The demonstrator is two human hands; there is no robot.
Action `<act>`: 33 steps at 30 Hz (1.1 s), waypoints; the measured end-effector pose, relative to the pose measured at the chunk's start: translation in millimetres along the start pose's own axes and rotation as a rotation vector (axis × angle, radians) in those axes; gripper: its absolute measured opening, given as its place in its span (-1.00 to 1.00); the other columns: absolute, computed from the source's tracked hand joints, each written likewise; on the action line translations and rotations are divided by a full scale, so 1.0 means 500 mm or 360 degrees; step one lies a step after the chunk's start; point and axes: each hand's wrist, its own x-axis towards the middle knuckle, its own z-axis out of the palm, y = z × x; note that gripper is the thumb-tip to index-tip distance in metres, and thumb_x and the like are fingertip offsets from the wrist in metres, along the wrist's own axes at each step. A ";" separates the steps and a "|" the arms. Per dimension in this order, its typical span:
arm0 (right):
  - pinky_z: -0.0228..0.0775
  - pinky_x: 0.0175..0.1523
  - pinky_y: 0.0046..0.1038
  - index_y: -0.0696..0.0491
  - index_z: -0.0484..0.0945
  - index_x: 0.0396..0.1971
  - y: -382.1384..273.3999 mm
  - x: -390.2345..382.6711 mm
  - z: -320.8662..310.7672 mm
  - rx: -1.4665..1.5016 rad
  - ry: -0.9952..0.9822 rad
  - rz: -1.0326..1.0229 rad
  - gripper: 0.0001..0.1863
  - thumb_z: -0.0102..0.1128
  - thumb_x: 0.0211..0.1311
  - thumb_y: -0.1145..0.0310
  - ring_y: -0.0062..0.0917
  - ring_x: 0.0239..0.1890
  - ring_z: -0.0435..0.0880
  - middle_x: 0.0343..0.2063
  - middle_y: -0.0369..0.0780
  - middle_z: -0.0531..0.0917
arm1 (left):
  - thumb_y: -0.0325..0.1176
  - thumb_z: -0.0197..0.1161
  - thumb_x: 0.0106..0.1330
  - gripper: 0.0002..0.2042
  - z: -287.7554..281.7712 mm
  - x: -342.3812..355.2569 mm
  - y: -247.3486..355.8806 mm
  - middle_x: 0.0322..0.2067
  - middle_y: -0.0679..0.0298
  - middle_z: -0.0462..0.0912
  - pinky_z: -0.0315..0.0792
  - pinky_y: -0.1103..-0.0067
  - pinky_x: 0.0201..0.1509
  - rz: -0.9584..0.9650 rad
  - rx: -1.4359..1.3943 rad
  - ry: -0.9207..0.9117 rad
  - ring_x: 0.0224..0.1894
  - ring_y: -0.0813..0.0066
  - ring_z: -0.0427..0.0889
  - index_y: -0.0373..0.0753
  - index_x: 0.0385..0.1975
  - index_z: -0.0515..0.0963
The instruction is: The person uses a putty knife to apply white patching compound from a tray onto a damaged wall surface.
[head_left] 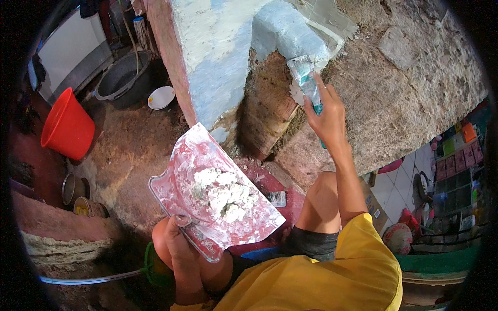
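While the head view looks down, the left hand [179, 239] grips the near edge of one red board [175, 201], tilted above the knees. A single lumpy heap of white paste [225, 193] sits on it, with thinner smears around. The right hand [328, 116] is closed around the one scraper [307, 83], whose blade lies at the lower edge of the blue-white coating [282, 33] on the rough wall [410, 98]; whether it touches cannot be told.

Five containers stand toward the left: one red bucket [80, 130], its contents hidden; one dark tub [124, 94], with one pale rod [136, 49] reaching down into it; one white dish [163, 96] just beside the tub, holding a few orange bits; and, farther down, one metal pot [68, 187] next to one small container [97, 210] with something yellow inside.
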 end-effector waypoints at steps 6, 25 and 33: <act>0.39 -0.30 -0.28 0.06 0.34 0.14 0.005 -0.004 -0.008 -0.0012 -0.0108 -0.0065 -0.42 0.20 0.02 0.50 -0.14 -0.40 0.52 -0.37 -0.05 0.48 | -0.24 0.15 -0.02 -0.60 -0.002 -0.002 -0.002 -0.37 0.10 0.56 0.41 0.51 -0.24 0.0043 0.0087 0.0101 -0.39 0.32 0.55 -0.52 -0.31 0.49; 0.43 -0.48 -0.33 -0.06 0.35 0.14 0.075 -0.007 -0.003 -0.0118 0.0165 -0.0321 -0.40 0.24 0.01 0.44 -0.27 -0.52 0.55 -0.38 -0.16 0.50 | -0.22 0.15 0.09 -0.64 -0.007 -0.005 -0.007 -0.38 0.14 0.56 0.42 0.49 -0.25 0.0072 0.0079 0.0108 -0.40 0.35 0.55 -0.47 -0.30 0.48; 0.42 -0.51 -0.37 -0.05 0.35 0.14 0.085 -0.013 0.016 -0.0176 0.0300 -0.0279 -0.41 0.25 0.02 0.45 -0.32 -0.56 0.53 -0.40 -0.19 0.49 | -0.36 0.09 0.03 -0.67 -0.013 -0.002 -0.002 -0.33 0.14 0.57 0.42 0.45 -0.14 -0.0103 -0.0001 0.0108 -0.32 0.30 0.54 -0.42 -0.21 0.44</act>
